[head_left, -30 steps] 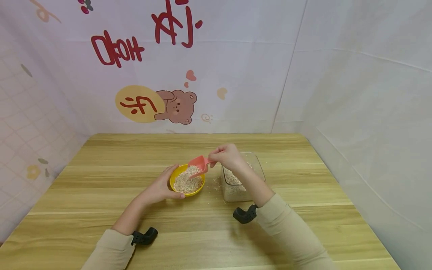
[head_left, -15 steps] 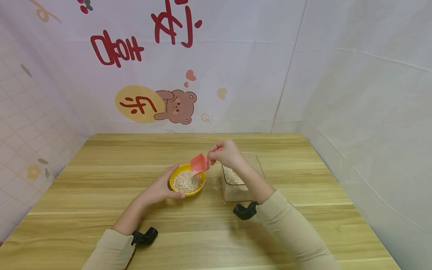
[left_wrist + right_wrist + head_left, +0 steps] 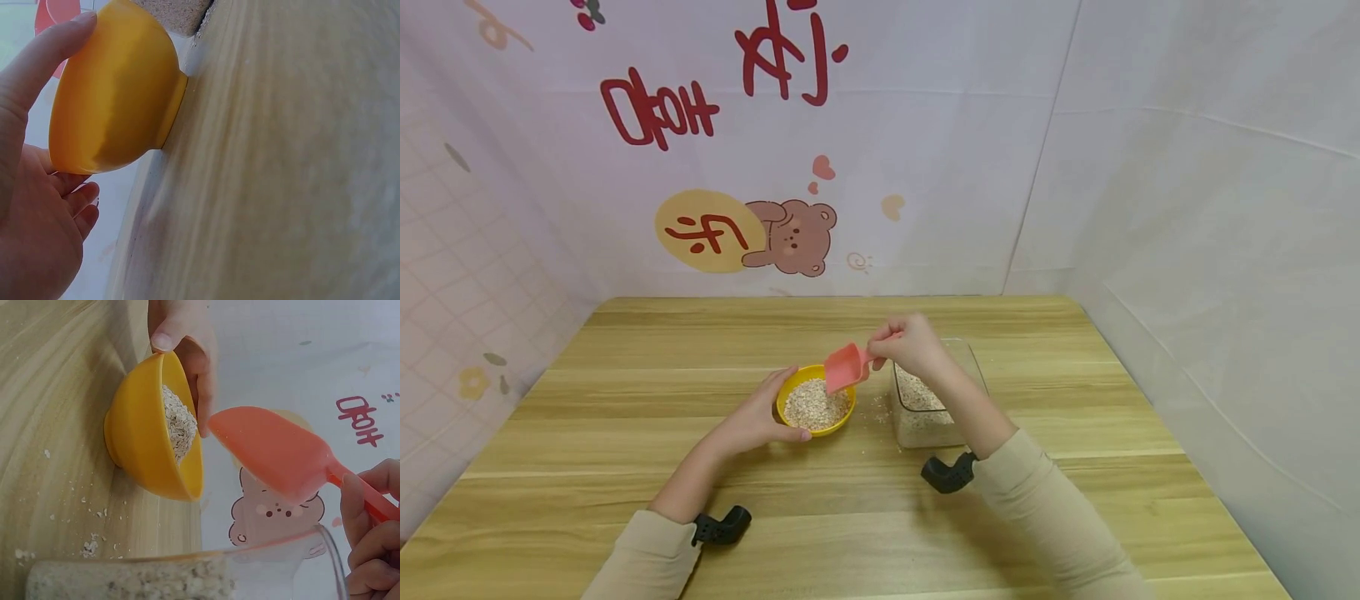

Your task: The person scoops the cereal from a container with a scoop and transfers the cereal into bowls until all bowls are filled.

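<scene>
My left hand point(image 3: 758, 418) holds a yellow bowl point(image 3: 119, 94) that stands on the table, thumb at the near side of the rim and fingers round the far side. Oat flakes point(image 3: 179, 428) lie heaped inside the bowl. My right hand point(image 3: 912, 345) grips the handle of a coral-pink scoop point(image 3: 275, 450). Tilted towards the bowl, the scoop hangs over its right-hand rim in the head view, and no flakes show in its visible part. Below my right forearm stands a clear square container point(image 3: 917, 430), partly hidden, with more oat flakes in it.
Spilled flakes point(image 3: 90, 545) dot the wooden table point(image 3: 850, 533) between bowl and container. A white printed cloth point(image 3: 955, 192) hangs behind the table, with more white cloth on both sides. Black mounts point(image 3: 724, 525) are strapped at both wrists.
The scoop has emptied its flakes into the bowl, lifted slightly and turned, its flakes no longer showing. My right hand shifted a little; my left hand and the bowl stayed put.
</scene>
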Tool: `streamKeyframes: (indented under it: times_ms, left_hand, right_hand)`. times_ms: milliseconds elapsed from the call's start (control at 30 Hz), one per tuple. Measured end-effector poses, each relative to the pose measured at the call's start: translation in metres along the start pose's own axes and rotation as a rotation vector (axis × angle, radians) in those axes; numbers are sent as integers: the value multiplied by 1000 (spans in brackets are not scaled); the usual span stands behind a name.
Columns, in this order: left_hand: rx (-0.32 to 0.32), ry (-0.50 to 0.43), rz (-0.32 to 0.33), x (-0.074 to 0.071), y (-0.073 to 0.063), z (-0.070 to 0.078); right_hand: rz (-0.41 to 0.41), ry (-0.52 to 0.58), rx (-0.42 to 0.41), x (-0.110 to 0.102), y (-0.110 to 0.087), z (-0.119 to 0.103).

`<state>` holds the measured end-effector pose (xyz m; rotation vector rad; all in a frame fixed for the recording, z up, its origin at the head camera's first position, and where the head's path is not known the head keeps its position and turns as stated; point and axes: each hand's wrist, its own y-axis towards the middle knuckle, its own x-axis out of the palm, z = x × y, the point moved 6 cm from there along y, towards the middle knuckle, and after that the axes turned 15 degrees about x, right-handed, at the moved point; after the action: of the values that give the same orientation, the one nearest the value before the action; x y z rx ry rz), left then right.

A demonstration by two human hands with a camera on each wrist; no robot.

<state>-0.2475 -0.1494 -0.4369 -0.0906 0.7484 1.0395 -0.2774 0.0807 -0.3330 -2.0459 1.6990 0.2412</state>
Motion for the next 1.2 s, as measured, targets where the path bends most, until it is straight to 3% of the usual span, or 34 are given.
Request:
streamKeyframes:
  times_ms: [367,567,800,1033,1200]
  left_hand:
    - [1,16,-5,0,-1,3]
    - [-15,1,-14,1,-2,4]
    - [-17,21,-10,0,-2,6]
    - [-2,16,24,1,0,14]
    - [-22,22,35,2,2,18]
  right_hand:
    - [-12,95,23,-6,-4,15]
    - [0,139,-5,-12,-13,17]
    - [81,92,21,-23,-23,23]
    - [47,214,28,-29,-28,31]
    - [44,240,27,-36,-32,37]
